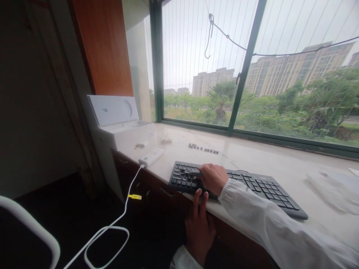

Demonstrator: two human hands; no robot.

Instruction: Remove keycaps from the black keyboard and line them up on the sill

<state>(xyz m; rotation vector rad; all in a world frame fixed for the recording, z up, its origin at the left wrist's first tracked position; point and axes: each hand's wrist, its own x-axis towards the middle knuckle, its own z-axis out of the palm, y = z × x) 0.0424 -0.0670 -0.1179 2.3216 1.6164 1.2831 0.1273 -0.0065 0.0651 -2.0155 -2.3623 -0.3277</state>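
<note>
A black keyboard lies on the pale windowsill counter, with several key positions bare of caps near its left end. Over that part, my right hand is closed around a slim dark tool, its tip pointing left just above or on the exposed key positions; its exact kind is hard to make out. My left hand is below the front edge, fingers stretched upward and fingertips against the keyboard's near side. Several loose keycaps lie in rows on the counter behind the keyboard.
An open white box stands at the counter's left end. Near it are a white power bank and a white cable hanging over the edge. Clear plastic wrapping lies at right. Windows rise behind.
</note>
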